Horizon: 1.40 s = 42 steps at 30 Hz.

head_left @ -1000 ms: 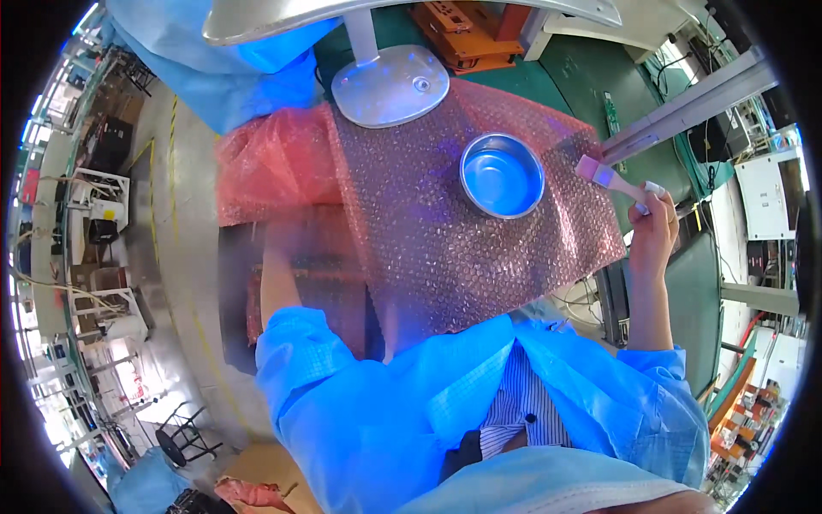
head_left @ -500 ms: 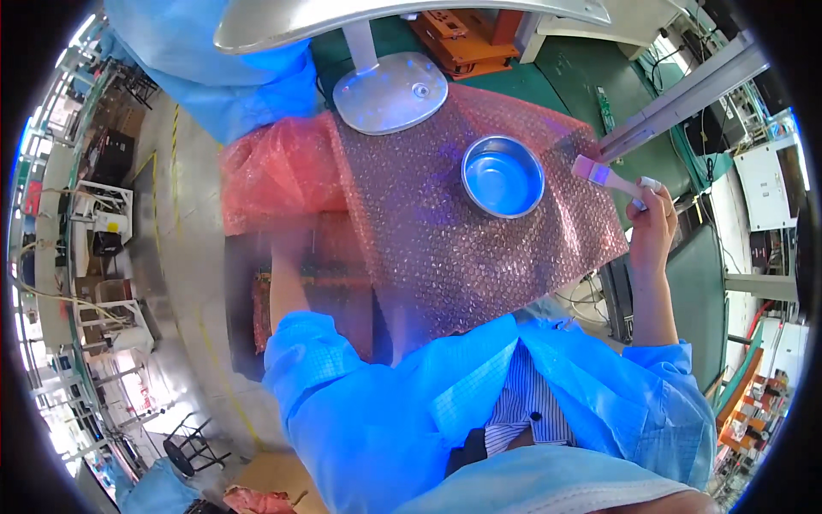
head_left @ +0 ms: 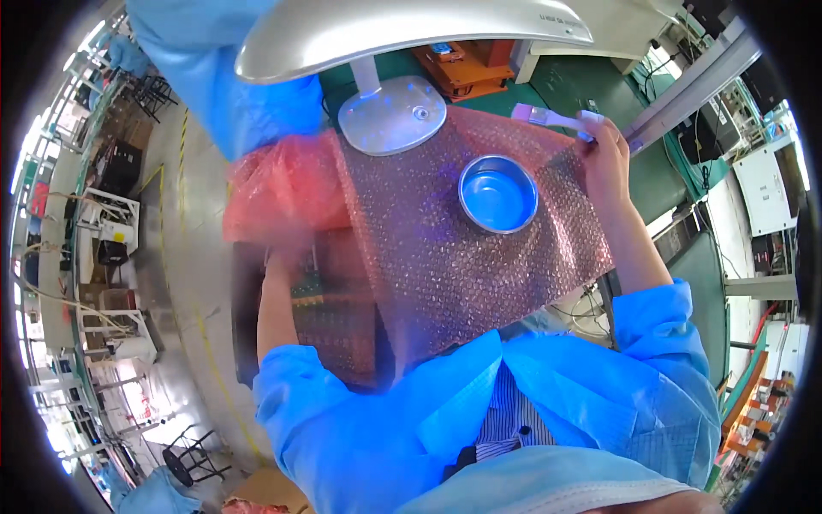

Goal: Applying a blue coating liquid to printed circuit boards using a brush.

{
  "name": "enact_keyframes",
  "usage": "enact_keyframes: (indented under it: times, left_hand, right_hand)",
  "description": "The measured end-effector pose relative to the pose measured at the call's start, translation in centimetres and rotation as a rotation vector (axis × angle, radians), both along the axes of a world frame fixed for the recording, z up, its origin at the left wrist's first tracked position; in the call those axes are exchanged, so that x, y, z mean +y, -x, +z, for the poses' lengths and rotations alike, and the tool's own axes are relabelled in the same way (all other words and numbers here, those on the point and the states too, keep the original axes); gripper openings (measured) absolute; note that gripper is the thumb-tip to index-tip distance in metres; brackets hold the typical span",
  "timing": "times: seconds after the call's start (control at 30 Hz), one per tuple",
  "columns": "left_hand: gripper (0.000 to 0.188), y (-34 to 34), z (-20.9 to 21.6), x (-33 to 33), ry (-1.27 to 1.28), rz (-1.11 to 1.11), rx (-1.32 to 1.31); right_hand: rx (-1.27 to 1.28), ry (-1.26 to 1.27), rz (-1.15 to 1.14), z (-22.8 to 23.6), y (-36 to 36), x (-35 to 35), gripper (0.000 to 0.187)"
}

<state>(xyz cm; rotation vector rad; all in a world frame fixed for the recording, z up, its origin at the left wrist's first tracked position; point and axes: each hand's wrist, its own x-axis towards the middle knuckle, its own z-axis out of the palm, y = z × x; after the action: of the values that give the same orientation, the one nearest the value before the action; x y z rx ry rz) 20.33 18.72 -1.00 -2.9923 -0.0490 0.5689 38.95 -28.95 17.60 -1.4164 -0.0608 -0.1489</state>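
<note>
My right hand is closed round the handle of a flat brush, held over the far right side of the pink bubble wrap. The bristle end points left. Nearer and to the left of the brush, a round metal bowl with liquid in it sits on the wrap. On the left, my left hand is smeared by motion, and its fingers cannot be made out. It is over a dark tray, close to crumpled pink bubble wrap. Green, board-like pieces show beneath it.
A silver lamp arches over the far side, its base standing on the bubble wrap. Another person's blue sleeve is at the far left. Orange fixtures stand on the green bench behind. A metal post slants at the right.
My right hand has carried the brush forward and to the left, away from the wrap's right edge. My left hand remains blurred over the tray. The whole view has shifted slightly.
</note>
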Motion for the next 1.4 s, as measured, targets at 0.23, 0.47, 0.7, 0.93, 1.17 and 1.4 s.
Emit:
enact_keyframes:
  times: [0.23, 0.47, 0.7, 0.93, 1.17, 1.4]
  left_hand:
    - [0.077, -0.1, 1.1, -1.2, 0.024, 0.176, 0.23]
    - [0.064, 5.1, 2.8, -3.4, 0.196, 0.325, 0.183]
    - [0.053, 16.9, 2.0, -5.6, 0.834, 0.694, -0.318]
    - [0.044, 22.8, 2.7, -12.6, 2.338, 0.834, -1.168]
    - [0.045, 18.4, 5.9, -17.6, 2.648, 0.732, -1.357]
    - [0.04, 12.0, 8.7, -23.2, 2.859, 0.706, -0.954]
  right_hand:
    - [-0.014, -0.004, 0.127, -2.3, 3.6, 0.8, 0.019]
    - [0.107, -0.089, 0.137, -3.7, 6.0, -1.2, 0.018]
    - [0.115, -0.151, 0.178, -4.4, 7.0, -2.1, 0.017]
    - [0.119, -0.205, 0.166, -5.5, 7.1, -3.5, 0.016]
    - [0.089, 0.059, 0.224, -7.2, 4.8, -3.4, 0.018]
    - [0.069, 0.239, 0.268, -8.7, 3.3, -2.4, 0.018]
